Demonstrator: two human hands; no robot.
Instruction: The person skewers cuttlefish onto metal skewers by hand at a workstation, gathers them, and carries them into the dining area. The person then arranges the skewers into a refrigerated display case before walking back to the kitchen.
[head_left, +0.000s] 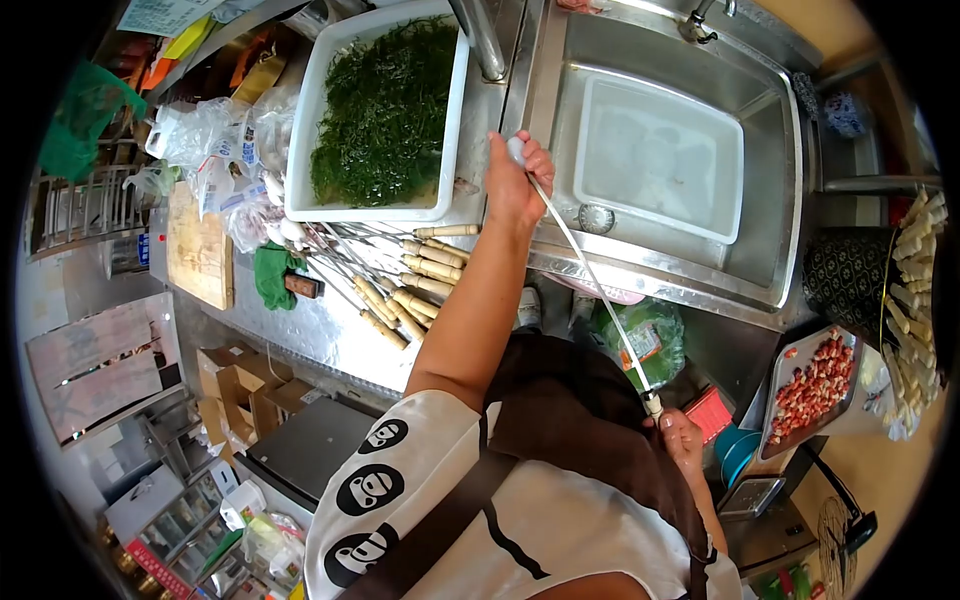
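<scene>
A long thin skewer runs diagonally between my two hands. My left hand is closed around a small whitish piece at the skewer's upper end, near the sink's left edge. Lower right, my right hand grips the skewer's pale handle. Left of my forearm, several wooden-handled skewers lie in a pile on the steel counter. A white tub with dark green strands in water stands above them.
The steel sink holds a white tray. A cutting board, green cloth and plastic bags are at the left. At the right are a tray of red pieces and a patterned container near many pale-handled sticks.
</scene>
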